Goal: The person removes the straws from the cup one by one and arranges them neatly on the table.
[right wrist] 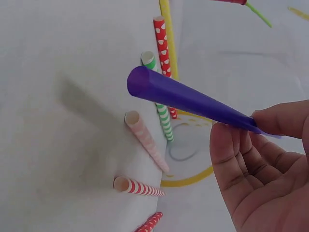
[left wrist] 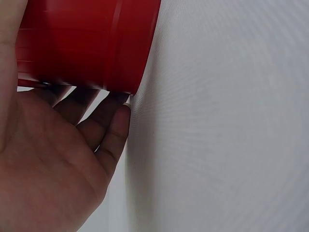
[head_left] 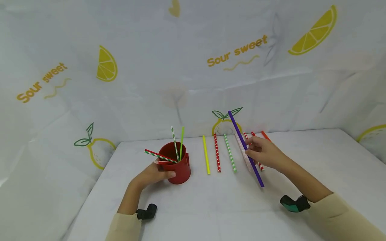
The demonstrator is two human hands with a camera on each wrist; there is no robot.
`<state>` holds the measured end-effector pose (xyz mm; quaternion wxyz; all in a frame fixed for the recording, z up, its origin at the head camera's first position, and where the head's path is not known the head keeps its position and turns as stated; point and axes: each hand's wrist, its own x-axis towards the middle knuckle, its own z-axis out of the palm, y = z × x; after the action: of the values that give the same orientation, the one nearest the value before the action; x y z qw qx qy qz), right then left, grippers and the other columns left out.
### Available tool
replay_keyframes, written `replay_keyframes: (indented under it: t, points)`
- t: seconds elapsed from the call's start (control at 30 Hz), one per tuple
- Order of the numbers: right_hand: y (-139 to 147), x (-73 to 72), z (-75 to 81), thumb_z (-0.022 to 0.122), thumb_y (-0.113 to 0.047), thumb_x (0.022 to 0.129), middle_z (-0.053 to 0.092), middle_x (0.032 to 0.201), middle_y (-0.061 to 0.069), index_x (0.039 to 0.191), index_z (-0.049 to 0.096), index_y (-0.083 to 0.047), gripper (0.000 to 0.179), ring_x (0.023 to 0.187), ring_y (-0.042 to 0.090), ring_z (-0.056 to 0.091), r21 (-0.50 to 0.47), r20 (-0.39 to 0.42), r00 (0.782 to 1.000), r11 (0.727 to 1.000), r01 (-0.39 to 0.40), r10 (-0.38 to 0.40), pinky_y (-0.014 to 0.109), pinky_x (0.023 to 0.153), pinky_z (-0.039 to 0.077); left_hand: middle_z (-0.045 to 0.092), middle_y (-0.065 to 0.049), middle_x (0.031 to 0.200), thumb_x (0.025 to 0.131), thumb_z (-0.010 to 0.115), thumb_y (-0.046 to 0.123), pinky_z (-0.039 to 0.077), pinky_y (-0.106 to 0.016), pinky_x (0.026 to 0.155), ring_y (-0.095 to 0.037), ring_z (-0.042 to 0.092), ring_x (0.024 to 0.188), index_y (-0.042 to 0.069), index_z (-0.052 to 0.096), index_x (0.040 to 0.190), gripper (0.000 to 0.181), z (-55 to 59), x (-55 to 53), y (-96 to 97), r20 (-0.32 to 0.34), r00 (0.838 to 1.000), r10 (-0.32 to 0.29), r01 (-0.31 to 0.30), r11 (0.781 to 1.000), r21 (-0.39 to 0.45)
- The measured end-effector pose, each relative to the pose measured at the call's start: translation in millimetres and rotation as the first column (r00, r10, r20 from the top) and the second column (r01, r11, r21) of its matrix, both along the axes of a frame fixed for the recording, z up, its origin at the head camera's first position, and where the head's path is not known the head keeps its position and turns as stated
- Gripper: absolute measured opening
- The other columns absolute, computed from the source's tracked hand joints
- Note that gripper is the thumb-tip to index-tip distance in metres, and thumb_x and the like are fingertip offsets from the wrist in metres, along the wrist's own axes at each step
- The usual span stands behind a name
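Observation:
A red cup [head_left: 180, 174] stands on the left part of the table, several straws leaning out of its mouth, among them a plain green straw [head_left: 182, 140] and a green-striped one [head_left: 174, 139]. My left hand [head_left: 155, 174] grips the cup's left side, thumb across the front; in the left wrist view its fingers lie along the red wall near the base. Between thumb and fingertips, my right hand [head_left: 263, 152] pinches a purple straw [right wrist: 188, 99] near its middle. That straw slants above the table, over a pale pink straw [right wrist: 146, 140].
A row of straws lies on the white table [head_left: 211, 207]: yellow [head_left: 206, 155], red dotted [head_left: 217, 154], green striped [head_left: 230, 153], then pink, red-striped [right wrist: 140, 186] and others partly behind the right hand. A lemon-print cloth [head_left: 150, 83] hangs at the back.

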<state>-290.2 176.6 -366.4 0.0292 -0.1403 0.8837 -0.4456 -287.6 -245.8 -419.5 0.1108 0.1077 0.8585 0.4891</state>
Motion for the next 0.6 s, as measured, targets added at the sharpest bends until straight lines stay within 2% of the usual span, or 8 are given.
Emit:
replay_keyframes:
  t: [0.13, 0.33, 0.6]
  points:
    - [9, 1.1, -3.4, 0.063, -0.011, 0.097, 0.064, 0.098, 0.016, 0.126, 0.056, 0.005, 0.034, 0.079, 0.022, 0.063, 0.022, 0.010, 1.000, 1.000, 0.003, -0.003, 0.041, 0.072, 0.060, 0.055, 0.001, 0.134, 0.082, 0.083, 0.031, 0.050, -0.044, 0.093, -0.025, 0.048, 0.124, 0.020, 0.046, 0.144, 0.073, 0.8, 0.0, -0.8, -0.007, 1.000, -0.007, 0.007, 1.000, 0.001]
    - [22, 0.6, -6.4, 0.063, -0.012, 0.097, 0.065, 0.096, 0.012, 0.126, 0.057, 0.006, 0.035, 0.079, 0.021, 0.062, 0.099, -0.011, 1.000, 0.995, 0.013, -0.012, 0.035, 0.069, 0.058, 0.055, 0.001, 0.135, 0.082, 0.083, 0.032, 0.050, -0.044, 0.093, -0.025, 0.047, 0.125, 0.021, 0.045, 0.144, 0.074, 1.7, 0.0, -1.3, -0.016, 1.000, -0.020, 0.020, 1.000, 0.006]
    - [44, -6.1, -8.5, 0.062, -0.014, 0.098, 0.064, 0.102, 0.015, 0.128, 0.057, 0.009, 0.039, 0.087, 0.026, 0.061, 0.176, -0.023, 0.996, 0.980, 0.089, -0.087, 0.037, 0.070, 0.059, 0.055, 0.001, 0.134, 0.083, 0.083, 0.029, 0.050, -0.043, 0.093, -0.025, 0.048, 0.124, 0.020, 0.044, 0.144, 0.073, 2.7, 0.8, -0.6, -0.009, 1.000, -0.026, 0.026, 0.999, 0.025]
